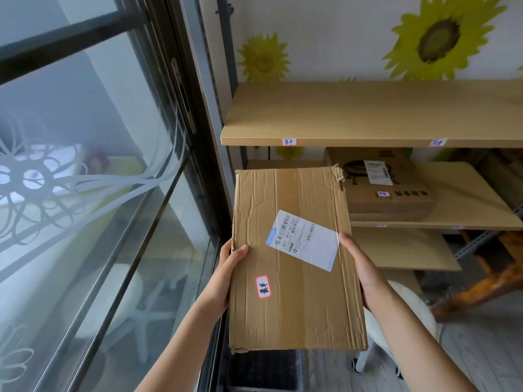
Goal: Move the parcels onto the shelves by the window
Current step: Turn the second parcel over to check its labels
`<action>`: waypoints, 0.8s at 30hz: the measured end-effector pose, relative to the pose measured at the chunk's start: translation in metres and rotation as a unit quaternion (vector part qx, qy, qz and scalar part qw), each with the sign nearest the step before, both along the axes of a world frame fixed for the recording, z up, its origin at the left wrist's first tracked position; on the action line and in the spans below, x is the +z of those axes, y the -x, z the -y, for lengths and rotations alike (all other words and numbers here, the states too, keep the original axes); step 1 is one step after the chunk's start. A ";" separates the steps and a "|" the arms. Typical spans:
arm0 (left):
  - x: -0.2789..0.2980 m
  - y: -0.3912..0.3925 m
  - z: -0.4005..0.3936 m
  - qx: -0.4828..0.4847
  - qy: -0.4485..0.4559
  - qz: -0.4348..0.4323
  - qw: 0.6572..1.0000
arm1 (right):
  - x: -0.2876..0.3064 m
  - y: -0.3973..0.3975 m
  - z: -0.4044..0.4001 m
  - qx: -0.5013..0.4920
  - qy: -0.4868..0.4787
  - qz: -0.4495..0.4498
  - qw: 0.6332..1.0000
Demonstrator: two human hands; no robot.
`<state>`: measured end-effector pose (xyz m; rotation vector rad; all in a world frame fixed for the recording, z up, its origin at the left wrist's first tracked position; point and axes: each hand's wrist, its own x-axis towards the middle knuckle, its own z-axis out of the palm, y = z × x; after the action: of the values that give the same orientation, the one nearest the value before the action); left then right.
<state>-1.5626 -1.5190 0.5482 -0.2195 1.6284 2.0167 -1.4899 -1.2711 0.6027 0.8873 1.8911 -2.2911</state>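
Observation:
I hold a flat, creased cardboard parcel (291, 301) in front of me, with a white shipping label and a small red-edged sticker on its top face. My left hand (226, 275) grips its left edge and my right hand (359, 267) grips its right edge, thumbs on top. Its far end points at the wooden shelves beside the window. The top shelf (353, 114) is bare. On the middle shelf (452, 193) lies another cardboard parcel (396, 190) with a label. A lower shelf (410, 250) shows beneath, partly hidden by the held parcel.
A large window (99, 179) with a dark frame and frosted flower pattern fills the left side. A white round stool (407, 306) stands under my right arm. A wooden bench (486, 281) sits low at the right. Sunflower stickers decorate the wall (325, 38).

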 end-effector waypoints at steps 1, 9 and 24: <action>0.001 0.001 0.000 -0.006 0.005 -0.003 1.000 | 0.001 0.000 0.000 0.002 0.001 -0.002 1.000; 0.006 -0.009 0.014 -0.069 0.019 -0.020 0.997 | 0.003 0.004 -0.009 -0.001 -0.002 -0.039 0.999; 0.101 0.068 -0.015 0.031 -0.040 -0.047 0.998 | 0.102 0.051 -0.031 -0.027 0.018 -0.180 0.983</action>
<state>-1.6308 -1.5044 0.6495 -0.1500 1.6112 2.1641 -1.5407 -1.2404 0.7043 0.5530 1.9612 -2.6591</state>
